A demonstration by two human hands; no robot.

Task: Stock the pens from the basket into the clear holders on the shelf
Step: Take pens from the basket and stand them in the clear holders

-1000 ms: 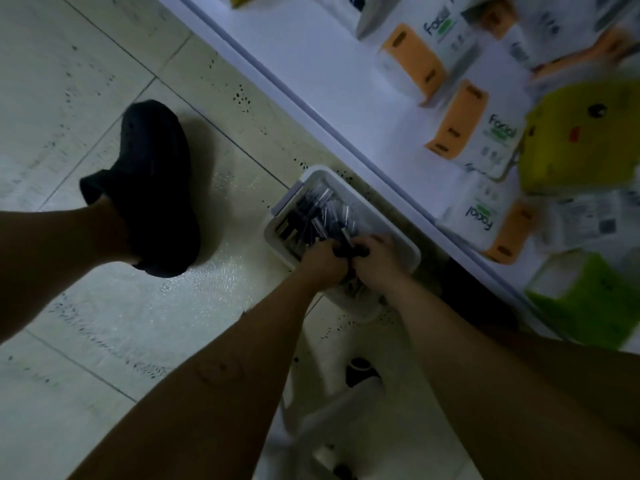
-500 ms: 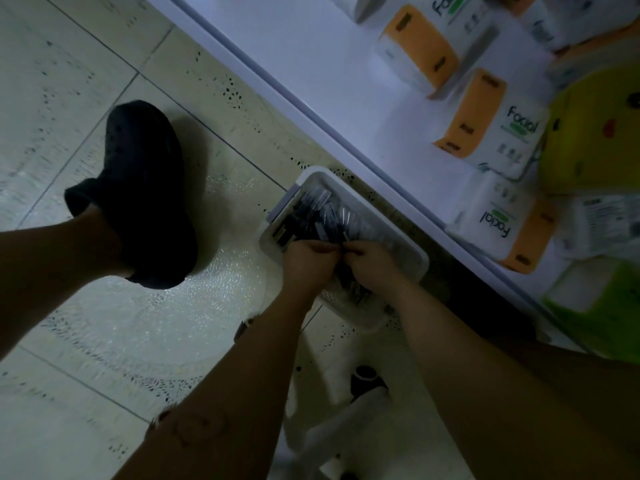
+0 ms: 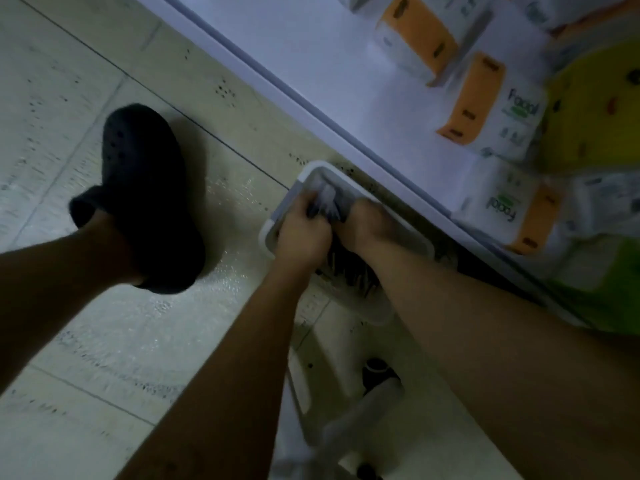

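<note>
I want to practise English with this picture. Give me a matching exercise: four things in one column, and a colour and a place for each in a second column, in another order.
Things
1. basket
2. shoe
3. tissue packs
4. pens

Colour and place
A. orange and white, on the shelf
B. dark, inside the basket
C. black, worn by the person
D. white rim, on the floor

Pairs: 1-D, 2-C, 3-A, 4-B
</note>
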